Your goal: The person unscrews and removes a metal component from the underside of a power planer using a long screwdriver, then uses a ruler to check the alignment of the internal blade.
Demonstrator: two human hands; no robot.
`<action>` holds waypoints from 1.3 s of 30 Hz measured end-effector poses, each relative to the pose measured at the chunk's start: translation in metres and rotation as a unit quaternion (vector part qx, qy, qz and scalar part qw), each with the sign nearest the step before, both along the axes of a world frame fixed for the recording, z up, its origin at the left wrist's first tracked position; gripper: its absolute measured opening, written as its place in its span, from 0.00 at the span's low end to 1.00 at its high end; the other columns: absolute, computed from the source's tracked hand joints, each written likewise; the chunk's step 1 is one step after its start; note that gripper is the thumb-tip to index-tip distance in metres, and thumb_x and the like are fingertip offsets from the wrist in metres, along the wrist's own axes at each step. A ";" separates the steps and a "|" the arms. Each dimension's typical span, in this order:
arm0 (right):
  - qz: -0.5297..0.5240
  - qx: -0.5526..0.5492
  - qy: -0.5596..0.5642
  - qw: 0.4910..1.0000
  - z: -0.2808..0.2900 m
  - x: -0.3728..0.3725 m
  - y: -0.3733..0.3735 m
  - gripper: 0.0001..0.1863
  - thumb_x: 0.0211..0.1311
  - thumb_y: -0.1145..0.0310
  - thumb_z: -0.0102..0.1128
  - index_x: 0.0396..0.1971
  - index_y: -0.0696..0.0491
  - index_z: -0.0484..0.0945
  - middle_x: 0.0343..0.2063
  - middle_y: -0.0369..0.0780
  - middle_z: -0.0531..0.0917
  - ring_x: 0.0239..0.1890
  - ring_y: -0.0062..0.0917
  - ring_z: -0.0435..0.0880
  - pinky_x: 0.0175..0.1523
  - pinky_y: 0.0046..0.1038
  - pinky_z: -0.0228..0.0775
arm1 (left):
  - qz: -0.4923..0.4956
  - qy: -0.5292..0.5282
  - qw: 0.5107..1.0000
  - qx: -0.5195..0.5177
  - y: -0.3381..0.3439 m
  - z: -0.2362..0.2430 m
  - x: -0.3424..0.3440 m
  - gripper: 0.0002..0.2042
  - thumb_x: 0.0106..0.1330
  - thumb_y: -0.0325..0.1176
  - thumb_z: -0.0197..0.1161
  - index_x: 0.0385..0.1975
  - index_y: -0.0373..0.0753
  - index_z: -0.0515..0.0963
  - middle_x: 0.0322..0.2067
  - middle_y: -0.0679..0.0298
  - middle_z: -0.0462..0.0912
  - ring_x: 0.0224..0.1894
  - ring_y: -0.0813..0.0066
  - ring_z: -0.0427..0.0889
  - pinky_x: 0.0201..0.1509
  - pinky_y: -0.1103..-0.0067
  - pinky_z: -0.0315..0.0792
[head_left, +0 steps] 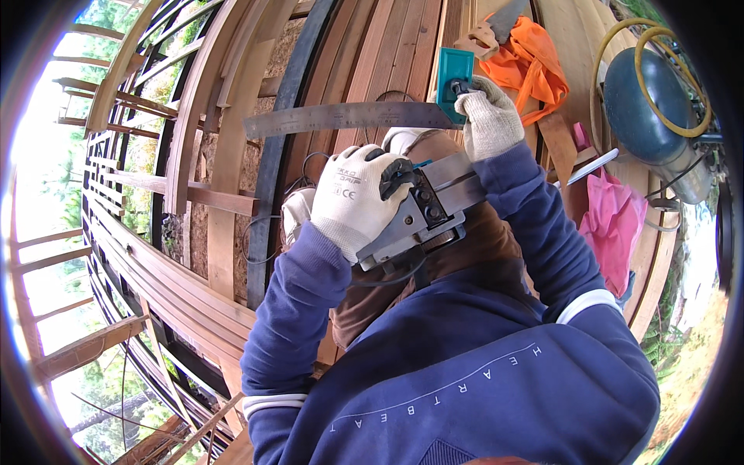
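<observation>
The left hand [360, 186] curls around the edge of a grey metal tool [408, 225] near the middle. The tool seems to rest on the brown lap [496, 244], maybe to keep it steady. At one o'clock, the right hand [494, 122] grips a black knob [459, 85] on a teal block [456, 63], likely because it is easy to hold. A long metal ruler [333, 118] meets the block and points to nine o'clock.
</observation>
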State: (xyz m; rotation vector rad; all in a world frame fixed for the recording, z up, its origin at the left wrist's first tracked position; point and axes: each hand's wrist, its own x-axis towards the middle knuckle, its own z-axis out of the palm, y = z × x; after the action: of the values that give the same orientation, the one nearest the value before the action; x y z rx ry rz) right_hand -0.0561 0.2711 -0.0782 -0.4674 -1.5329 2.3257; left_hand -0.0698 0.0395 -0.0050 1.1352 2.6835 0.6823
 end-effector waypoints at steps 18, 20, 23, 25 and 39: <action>0.045 -0.090 0.089 0.991 0.004 0.007 -0.002 0.10 0.69 0.79 0.49 0.46 0.63 0.77 0.38 0.48 0.88 0.42 0.31 0.89 0.53 0.29 0.82 | 0.084 0.152 0.981 0.082 -0.002 0.006 0.015 0.15 0.57 0.29 0.70 0.46 0.40 0.83 0.40 0.58 0.85 0.48 0.54 0.83 0.57 0.65 0.74; 0.063 -0.111 0.106 0.986 0.000 0.004 0.000 0.11 0.68 0.80 0.49 0.46 0.63 0.77 0.40 0.49 0.86 0.44 0.37 0.88 0.56 0.38 0.82 | 0.112 0.220 0.968 0.049 -0.009 0.003 0.020 0.27 0.56 0.33 0.73 0.59 0.44 0.79 0.54 0.56 0.80 0.59 0.51 0.77 0.65 0.59 0.69; 0.097 -0.124 0.134 0.978 -0.011 0.004 0.008 0.13 0.67 0.81 0.47 0.48 0.64 0.76 0.41 0.50 0.85 0.45 0.43 0.88 0.59 0.45 0.81 | 0.123 0.353 0.928 -0.006 -0.003 0.012 0.020 0.36 0.56 0.45 0.75 0.67 0.48 0.74 0.65 0.57 0.73 0.68 0.46 0.68 0.75 0.50 0.55; 0.113 -0.132 0.176 0.969 -0.010 0.006 0.003 0.17 0.66 0.84 0.46 0.52 0.64 0.76 0.42 0.52 0.84 0.46 0.46 0.87 0.58 0.50 0.80 | 0.129 0.338 0.930 -0.061 -0.001 0.011 0.018 0.35 0.55 0.46 0.76 0.66 0.49 0.74 0.60 0.59 0.76 0.66 0.52 0.72 0.77 0.50 0.53; 0.082 0.577 -0.226 0.781 -0.064 0.178 0.117 0.15 0.59 0.70 0.69 0.46 0.56 0.82 0.36 0.46 0.88 0.38 0.35 0.89 0.44 0.34 0.80 | 0.208 0.152 0.958 -0.128 -0.010 -0.013 0.027 0.29 0.58 0.45 0.75 0.56 0.39 0.75 0.48 0.58 0.84 0.52 0.58 0.84 0.56 0.62 0.73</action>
State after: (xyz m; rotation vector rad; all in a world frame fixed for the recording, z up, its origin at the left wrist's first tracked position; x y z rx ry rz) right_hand 0.1224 0.3882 -0.1422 -0.5442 -2.8884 0.9302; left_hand -0.0433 0.0297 -0.0184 0.6583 3.1949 0.2006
